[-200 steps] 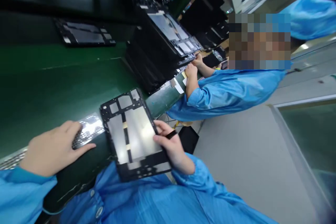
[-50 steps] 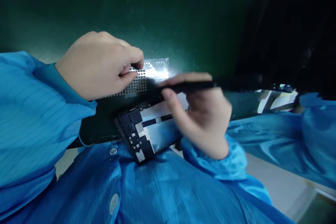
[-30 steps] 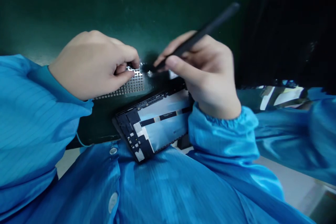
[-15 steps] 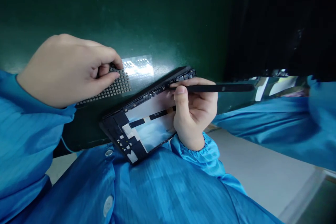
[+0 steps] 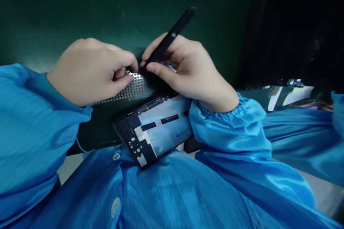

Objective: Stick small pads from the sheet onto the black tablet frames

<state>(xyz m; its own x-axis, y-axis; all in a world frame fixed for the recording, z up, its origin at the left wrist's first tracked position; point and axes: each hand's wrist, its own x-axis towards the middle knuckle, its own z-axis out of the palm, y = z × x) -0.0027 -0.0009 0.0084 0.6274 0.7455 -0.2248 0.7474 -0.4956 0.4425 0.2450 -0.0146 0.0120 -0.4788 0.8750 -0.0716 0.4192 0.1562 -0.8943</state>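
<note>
My left hand [image 5: 91, 69] is curled, its thumb and forefinger pinching the edge of a shiny sheet of small square pads [image 5: 129, 89] that lies on the green bench [image 5: 80, 14]. My right hand [image 5: 185, 68] grips a black stylus-like tool [image 5: 169, 39], whose tip points down at the sheet right beside my left fingertips. A black tablet frame with silvery panels [image 5: 158, 127] leans between the bench edge and my lap, under my right wrist. Both arms wear blue sleeves.
A co-worker's blue sleeve [image 5: 301, 128] reaches in from the right, next to a taped bench edge [image 5: 282, 96]. A dark mass [image 5: 295, 28] fills the upper right. Pale floor [image 5: 319, 186] shows at the lower right.
My right hand has left the tablet frame's top edge and lifted the tool up to the pad sheet. My left hand has stayed pinched on the sheet. The view shifted slightly.
</note>
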